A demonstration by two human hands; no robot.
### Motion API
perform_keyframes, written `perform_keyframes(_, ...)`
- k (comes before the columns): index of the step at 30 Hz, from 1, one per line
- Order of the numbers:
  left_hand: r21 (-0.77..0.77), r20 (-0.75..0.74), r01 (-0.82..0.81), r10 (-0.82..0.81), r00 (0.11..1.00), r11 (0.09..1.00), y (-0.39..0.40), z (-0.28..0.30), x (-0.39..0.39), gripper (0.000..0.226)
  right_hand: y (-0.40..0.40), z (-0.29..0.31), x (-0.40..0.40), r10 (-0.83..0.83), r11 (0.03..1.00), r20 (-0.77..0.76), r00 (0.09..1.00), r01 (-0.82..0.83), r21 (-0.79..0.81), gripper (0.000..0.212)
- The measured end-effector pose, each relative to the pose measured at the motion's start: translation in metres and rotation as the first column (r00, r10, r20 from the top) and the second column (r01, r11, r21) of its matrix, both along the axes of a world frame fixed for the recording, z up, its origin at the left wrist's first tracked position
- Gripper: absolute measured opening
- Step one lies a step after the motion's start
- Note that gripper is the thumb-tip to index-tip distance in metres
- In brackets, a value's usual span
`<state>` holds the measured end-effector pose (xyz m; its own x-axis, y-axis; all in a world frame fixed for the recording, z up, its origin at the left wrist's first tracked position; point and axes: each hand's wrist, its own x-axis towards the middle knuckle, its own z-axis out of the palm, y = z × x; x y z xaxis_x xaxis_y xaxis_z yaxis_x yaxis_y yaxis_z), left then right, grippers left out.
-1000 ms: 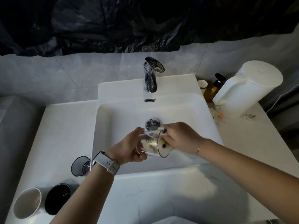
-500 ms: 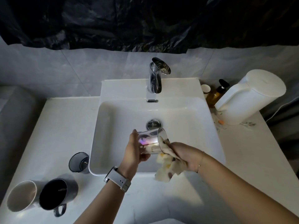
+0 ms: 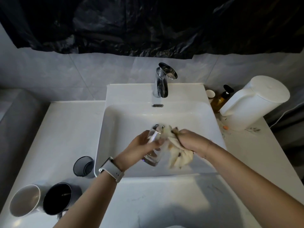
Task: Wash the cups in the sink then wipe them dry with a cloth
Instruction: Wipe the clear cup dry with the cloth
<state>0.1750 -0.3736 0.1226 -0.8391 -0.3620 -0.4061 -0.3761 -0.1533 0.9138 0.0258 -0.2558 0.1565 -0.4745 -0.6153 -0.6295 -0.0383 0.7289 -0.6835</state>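
left hand [image 3: 142,145] wraps its fingers round the clear glass cup [image 3: 153,146], held tilted over the sink [image 3: 125,122] basin | right hand [image 3: 190,139] clenches the cream cloth [image 3: 178,155], cloth touching the cup's right side | near left on the counter [image 3: 65,129]: white mug [image 3: 24,200], black mug [image 3: 56,199], grey tumbler [image 3: 83,166] | faucet [image 3: 162,83] at far edge

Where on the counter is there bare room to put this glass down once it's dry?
Bare white counter left of the sink, behind the grey tumbler. Crowded: right corner around the white kettle and amber pump bottle.
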Motion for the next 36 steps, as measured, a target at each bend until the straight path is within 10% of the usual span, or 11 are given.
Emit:
perform_keyframes(4,0.613,-0.063,-0.077,0.146,0.987,0.786,0.012,-0.012,-0.001,0.071,0.023,0.001,0.018,-0.422,0.793,-0.099,0.901,0.313,-0.523,0.032)
perform_keyframes(7,0.754,-0.101,-0.074,0.227,0.969,0.652,0.022,-0.009,-0.010,0.081,0.043,-0.012,0.044,-0.318,0.679,-0.352,0.880,-0.049,-0.733,0.020)
perform_keyframes(11,0.790,-0.084,-0.116,0.292,0.953,0.603,0.033,-0.016,-0.021,0.085,0.048,-0.038,0.048,-0.155,0.693,-0.712,0.684,-0.439,-0.572,0.038)
perform_keyframes(20,0.728,0.084,-0.405,0.514,0.854,0.554,0.043,-0.046,-0.012,0.071,0.026,-0.042,0.050,-0.041,0.683,-0.317,0.948,-0.205,-0.701,0.043)
perform_keyframes(24,0.750,0.182,-0.500,0.592,0.785,0.433,0.046,-0.055,-0.012,0.050,0.022,-0.051,0.068,0.059,0.614,-0.473,0.879,-0.405,-0.677,0.044)
perform_keyframes(28,0.720,0.172,-0.487,0.552,0.816,0.495,0.056,-0.055,-0.012,0.064,-0.003,-0.066,0.041,-0.157,0.799,-0.152,0.976,0.035,-0.601,0.030)
perform_keyframes(34,0.695,0.227,-0.532,0.555,0.801,0.484,0.050,-0.063,-0.017,0.036,0.006,-0.063,0.061,-0.041,0.778,-0.237,0.971,-0.118,-0.617,0.036)
perform_keyframes(36,0.688,0.230,-0.503,0.500,0.835,0.524,0.051,-0.062,-0.018,0.061,-0.009,-0.074,0.039,-0.154,0.829,-0.012,0.988,0.123,-0.546,0.028)
